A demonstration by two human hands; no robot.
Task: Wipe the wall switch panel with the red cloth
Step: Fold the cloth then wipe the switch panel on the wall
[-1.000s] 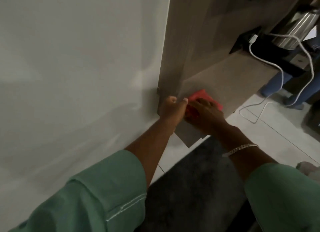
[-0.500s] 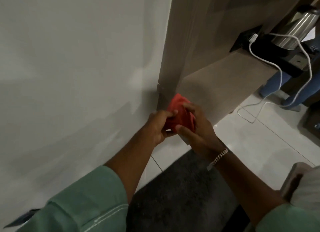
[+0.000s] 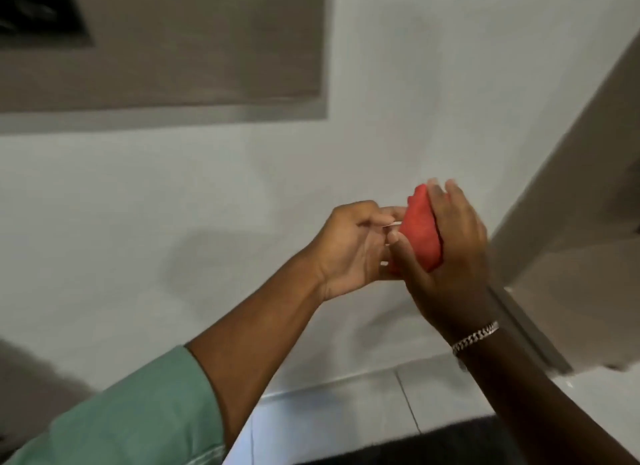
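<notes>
The red cloth is bunched into a wad, held in the air in front of the white wall. My right hand, with a silver bracelet on its wrist, is cupped around the cloth from the right and below. My left hand meets it from the left, its thumb and fingertips pinching the cloth's left edge. No wall switch panel is in view.
A grey-brown wooden panel with a dark opening at its top left hangs on the white wall. A wooden board edge slants down the right side. Pale floor tiles and a dark rug lie below.
Both hands have lifted the cloth away from the wooden shelf and up in front of the wall. The view has swung left and upward; the shelf, kettle and cable are gone from sight.
</notes>
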